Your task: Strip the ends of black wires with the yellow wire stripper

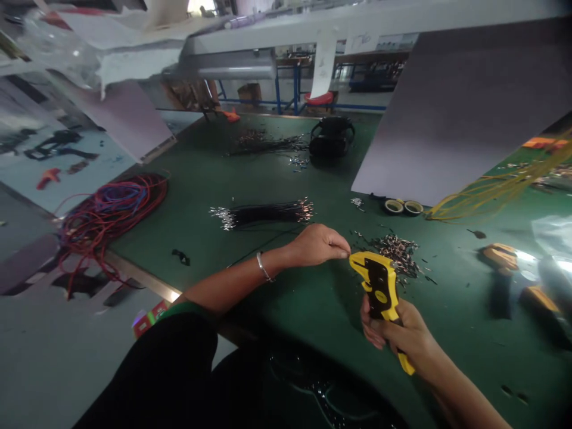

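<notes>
The right hand (410,336) grips a yellow wire stripper (379,285); the left hand (316,245) pinches its fingertips at the tool's nose, on what cannot be told. Just beyond lie many clippings (397,255); farther left, a black wire bundle (268,213) already shows bare metal ends. How many remain is unclear.

Yellow-and-black hand tool (379,283): a yellow oval (381,297) on its dark side plate carries marks too small to read.
Pale sheet (363,43) under the white overhead beam (402,21): faint marks, illegible.
Red-and-green item (149,320) by the tabletop (268,173) edge: pale marks, too blurred to make out.
Readable text: none.
</notes>
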{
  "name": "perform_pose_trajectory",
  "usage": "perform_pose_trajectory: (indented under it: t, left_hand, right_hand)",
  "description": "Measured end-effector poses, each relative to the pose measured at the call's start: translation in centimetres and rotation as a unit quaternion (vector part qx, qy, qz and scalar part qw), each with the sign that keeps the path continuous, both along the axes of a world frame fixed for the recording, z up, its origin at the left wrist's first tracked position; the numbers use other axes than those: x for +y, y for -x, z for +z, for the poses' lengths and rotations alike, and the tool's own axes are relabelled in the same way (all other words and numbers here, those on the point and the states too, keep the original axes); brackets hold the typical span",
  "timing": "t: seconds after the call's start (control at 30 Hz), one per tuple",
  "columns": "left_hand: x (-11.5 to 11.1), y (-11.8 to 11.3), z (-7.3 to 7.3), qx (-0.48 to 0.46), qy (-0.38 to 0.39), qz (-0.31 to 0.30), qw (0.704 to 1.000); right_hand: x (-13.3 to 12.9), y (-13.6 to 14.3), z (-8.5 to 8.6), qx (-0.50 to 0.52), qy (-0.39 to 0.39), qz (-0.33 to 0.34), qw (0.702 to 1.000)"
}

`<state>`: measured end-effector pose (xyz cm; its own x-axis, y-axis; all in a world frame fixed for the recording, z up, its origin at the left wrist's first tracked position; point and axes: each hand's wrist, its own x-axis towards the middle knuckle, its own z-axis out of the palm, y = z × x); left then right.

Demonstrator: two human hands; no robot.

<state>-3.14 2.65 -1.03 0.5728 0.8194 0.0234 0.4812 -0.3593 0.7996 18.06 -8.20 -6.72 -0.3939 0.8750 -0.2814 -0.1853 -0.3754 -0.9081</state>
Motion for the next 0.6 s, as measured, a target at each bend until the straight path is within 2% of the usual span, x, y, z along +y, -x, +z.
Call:
perform_pose_trajectory:
  t: [0.3,0.6]
  left_hand:
    - [0.2,0.0,-0.6,0.002,0.001,0.004,1.000]
    - [0.3,0.1,-0.8,0.014,0.001,0.013,1.000]
  right_hand:
    - [0.0,0.4,1.3,-0.002,0.027,0.000,1.000]
    - [0.3,0.5,0.1,0.004,0.014,0.003,1.000]
